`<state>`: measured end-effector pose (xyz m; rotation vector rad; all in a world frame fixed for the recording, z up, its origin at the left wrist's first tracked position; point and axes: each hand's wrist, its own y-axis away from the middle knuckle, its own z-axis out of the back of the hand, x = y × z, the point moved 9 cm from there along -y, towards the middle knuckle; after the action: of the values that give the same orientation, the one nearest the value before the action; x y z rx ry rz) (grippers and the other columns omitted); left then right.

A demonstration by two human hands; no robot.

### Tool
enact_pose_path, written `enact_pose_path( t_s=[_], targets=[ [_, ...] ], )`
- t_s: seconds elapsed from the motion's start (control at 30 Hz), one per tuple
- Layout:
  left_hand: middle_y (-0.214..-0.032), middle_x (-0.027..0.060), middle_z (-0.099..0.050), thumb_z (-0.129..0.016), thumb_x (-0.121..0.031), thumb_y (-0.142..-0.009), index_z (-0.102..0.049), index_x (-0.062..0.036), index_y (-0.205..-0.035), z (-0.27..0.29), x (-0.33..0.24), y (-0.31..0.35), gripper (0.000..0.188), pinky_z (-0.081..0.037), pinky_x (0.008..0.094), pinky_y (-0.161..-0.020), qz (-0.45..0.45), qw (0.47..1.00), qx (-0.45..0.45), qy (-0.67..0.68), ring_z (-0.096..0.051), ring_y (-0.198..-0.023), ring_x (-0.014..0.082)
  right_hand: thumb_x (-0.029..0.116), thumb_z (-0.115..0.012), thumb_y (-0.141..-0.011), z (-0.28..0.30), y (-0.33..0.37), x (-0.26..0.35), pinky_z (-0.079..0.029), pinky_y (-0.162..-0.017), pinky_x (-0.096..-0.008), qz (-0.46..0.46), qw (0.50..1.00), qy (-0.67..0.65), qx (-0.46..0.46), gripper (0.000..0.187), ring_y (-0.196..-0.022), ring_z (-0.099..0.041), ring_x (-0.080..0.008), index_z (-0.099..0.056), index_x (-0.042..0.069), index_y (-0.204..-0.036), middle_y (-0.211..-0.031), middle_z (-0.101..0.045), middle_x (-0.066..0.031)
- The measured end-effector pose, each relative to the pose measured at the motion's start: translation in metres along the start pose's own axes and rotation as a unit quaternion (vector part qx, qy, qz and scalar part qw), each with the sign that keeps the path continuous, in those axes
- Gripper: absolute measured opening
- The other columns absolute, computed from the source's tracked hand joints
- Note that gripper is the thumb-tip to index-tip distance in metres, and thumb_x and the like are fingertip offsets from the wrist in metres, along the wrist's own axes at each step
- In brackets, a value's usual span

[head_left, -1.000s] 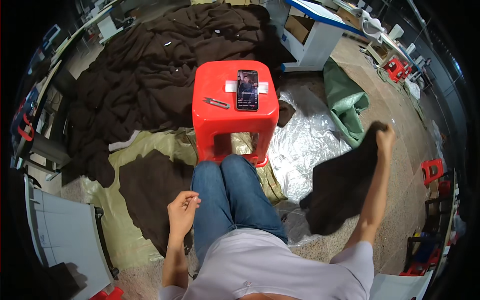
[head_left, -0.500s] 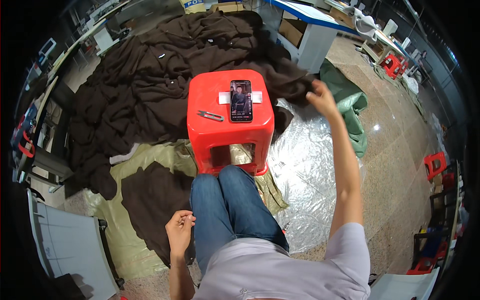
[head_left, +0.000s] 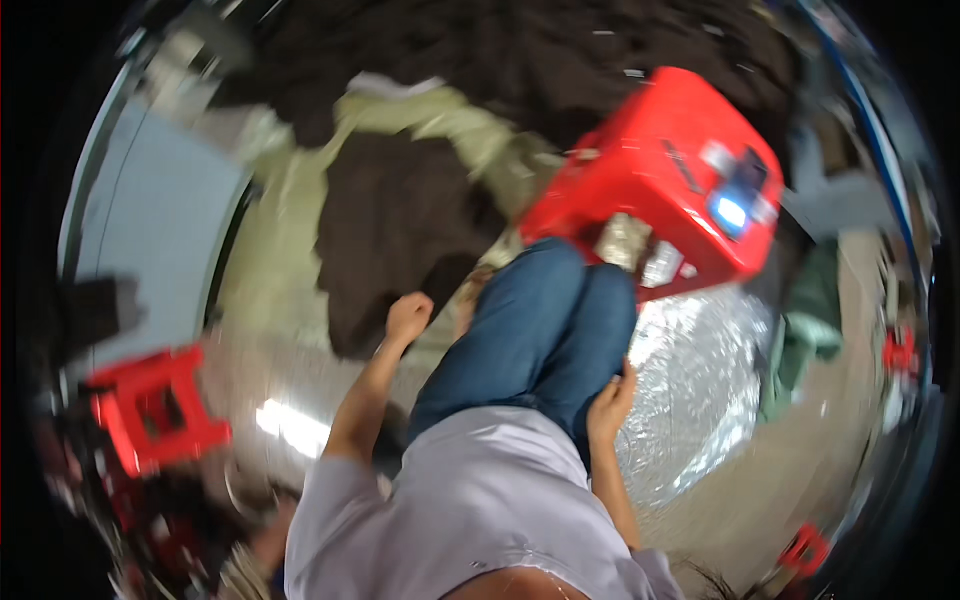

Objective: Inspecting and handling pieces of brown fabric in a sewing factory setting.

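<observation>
moved since the earlier frame: right hand (head_left: 610, 408) — then out at the brown pile (head_left: 560, 50), now beside the right thigh of the jeans (head_left: 520, 340); view turned.

brown pile: largest, soft folds, beyond the stool.
yellow-green sheet (head_left: 265, 265): left of the jeans.
silvery sheet (head_left: 690, 380): right of the jeans.
red stool (head_left: 660, 200): beyond the knees.
brown cloth piece (head_left: 390, 220): spread on the yellow-green sheet, near corner toward that sheet's near edge. judged light, limp, not slippery, hard to damage; best gripped at a near corner. jeans and stool bound its right; the sheet's left margin offers sideways room.
left hand (head_left: 408, 318): at the piece's near right edge, fingers curled — contact or grasp, cannot tell.
right hand: grasp, cannot tell.
phone (head_left: 738, 200): toward the stool's right edge.
snips (head_left: 683, 165): left of phone, blurred.
</observation>
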<state>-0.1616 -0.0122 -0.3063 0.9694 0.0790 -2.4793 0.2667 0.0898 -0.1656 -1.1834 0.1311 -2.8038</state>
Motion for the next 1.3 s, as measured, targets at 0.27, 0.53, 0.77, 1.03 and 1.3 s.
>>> enact_pose_path(
  t_s=[0.27,0.53,0.77,1.03,1.3],
  targets=[
    [-0.140,0.0151,-0.042,-0.069,-0.018,-0.080,-0.044,-0.0125,-0.129,-0.007,0.156,0.104,0.056,-0.049,0.0427,-0.096,0.511,0.859,0.001,-0.047,-0.038,-0.131,0.0348,0.001,-0.034,-0.094,-0.027,-0.002,0.011,-0.034,-0.107,-0.0403,0.007,0.998,-0.007,0.067,0.043,-0.124,-0.045,-0.0362,-0.039,-0.008,-0.135,-0.135,-0.045,-0.0249],
    [-0.154,0.0164,-0.025,-0.082,-0.027,-0.074,0.010,-0.0202,-0.151,0.005,0.259,0.168,0.120,-0.041,0.0504,-0.106,0.699,0.679,-0.209,0.084,-0.027,-0.139,0.0369,0.007,-0.029,-0.093,-0.028,-0.002,0.016,-0.034,-0.108,-0.0413,-0.011,0.997,0.015,0.072,0.044,-0.122,-0.046,-0.0347,-0.040,-0.006,-0.134,-0.132,-0.046,-0.0251],
    [-0.139,0.0170,-0.048,-0.086,-0.029,-0.069,-0.046,-0.0076,-0.140,-0.024,0.253,0.155,0.085,-0.038,0.0448,-0.106,0.716,0.659,-0.083,0.215,-0.044,-0.128,0.0336,0.009,-0.030,-0.095,-0.020,-0.009,0.014,-0.033,-0.107,-0.0380,-0.010,0.997,0.051,0.065,0.042,-0.120,-0.046,-0.0316,-0.040,-0.005,-0.133,-0.130,-0.046,-0.0230],
    [-0.128,0.0133,-0.058,-0.079,-0.015,-0.075,-0.051,0.0019,-0.132,-0.009,0.208,0.109,0.066,-0.044,0.0383,-0.097,0.518,0.668,-0.219,0.486,-0.056,-0.116,0.0288,0.005,-0.041,-0.092,-0.015,-0.008,0.052,-0.033,-0.107,-0.0428,0.100,0.988,0.118,0.014,0.040,-0.123,-0.045,-0.0359,-0.045,-0.004,-0.131,-0.134,-0.045,-0.0242],
    [-0.113,0.0090,-0.064,-0.064,-0.011,-0.090,-0.059,-0.0022,-0.115,0.119,-0.030,0.028,0.027,-0.046,0.0385,-0.098,0.205,0.525,-0.166,0.809,-0.060,-0.109,0.0228,0.010,-0.070,-0.079,-0.123,0.013,0.248,-0.034,-0.107,-0.0443,0.334,0.910,-0.106,0.222,0.058,-0.128,-0.042,-0.0385,-0.047,0.000,-0.131,-0.140,-0.043,-0.0219]
  ],
)
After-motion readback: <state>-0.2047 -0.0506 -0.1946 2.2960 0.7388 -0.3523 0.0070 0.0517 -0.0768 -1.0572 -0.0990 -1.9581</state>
